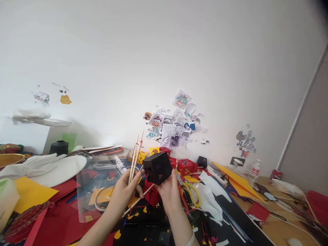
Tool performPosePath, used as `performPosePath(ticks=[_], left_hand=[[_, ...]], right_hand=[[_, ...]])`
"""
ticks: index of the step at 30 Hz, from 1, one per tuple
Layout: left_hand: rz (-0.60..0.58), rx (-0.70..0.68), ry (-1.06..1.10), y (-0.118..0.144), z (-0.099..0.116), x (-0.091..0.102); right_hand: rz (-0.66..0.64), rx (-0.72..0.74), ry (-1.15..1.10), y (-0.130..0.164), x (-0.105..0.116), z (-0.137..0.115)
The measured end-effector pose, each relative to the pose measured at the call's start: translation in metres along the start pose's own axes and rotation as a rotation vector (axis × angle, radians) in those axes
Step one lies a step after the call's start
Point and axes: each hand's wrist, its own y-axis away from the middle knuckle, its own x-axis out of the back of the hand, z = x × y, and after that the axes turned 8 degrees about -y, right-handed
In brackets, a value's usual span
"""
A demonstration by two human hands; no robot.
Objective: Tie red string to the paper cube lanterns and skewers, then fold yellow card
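Note:
Between the fingers of my left hand [127, 187], which is closed, are thin wooden sticks [136, 153] pointing upward, with red string tied near their tops. Another stick [139, 200] slants below that hand, with red string close by. My right hand [169, 196] supports a black paper box [158, 168] from below and its right side. Small cut-outs show in the box's faces. The left fingertips are near the box's left side; whether they touch it I cannot tell. A red paper piece [151, 195] lies partly hidden between the hands.
Yellow-handled scissors [192, 194] lie right of my right hand. Behind stand red paper boxes [186, 166] and a small black box [202, 162]. Red paper [58, 212], a clear plastic sheet [85, 194] and scraps cover the left. A bottle [256, 168] stands at the right.

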Motion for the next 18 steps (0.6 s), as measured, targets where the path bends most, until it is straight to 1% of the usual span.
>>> performPosePath(ticks=[3,4,6,7,9,13,15,18], left_hand=[[0.041,-0.006,-0.07,-0.001,0.0,0.001],[0.041,-0.012,-0.095,-0.002,-0.002,0.002],[0.014,-0.019,-0.133,-0.005,-0.008,0.001],[-0.009,-0.02,-0.146,-0.006,-0.011,0.0],[-0.064,-0.016,-0.186,-0.007,-0.015,-0.002],[-0.174,0.035,-0.323,-0.006,-0.019,-0.006],[-0.182,0.034,-0.399,-0.006,-0.021,-0.006],[-0.149,-0.022,-0.519,-0.008,-0.024,-0.003]], right_hand=[[0.05,0.262,0.085,0.001,-0.002,-0.006],[0.046,0.314,0.108,0.002,-0.003,-0.008],[0.018,0.362,0.115,0.003,-0.005,-0.012],[0.007,0.363,0.093,0.003,-0.005,-0.013],[0.018,0.318,0.016,0.002,-0.002,-0.015],[0.125,0.151,-0.192,-0.006,0.008,-0.019],[0.14,0.126,-0.265,-0.009,0.011,-0.022],[0.105,0.138,-0.31,-0.011,0.012,-0.027]])
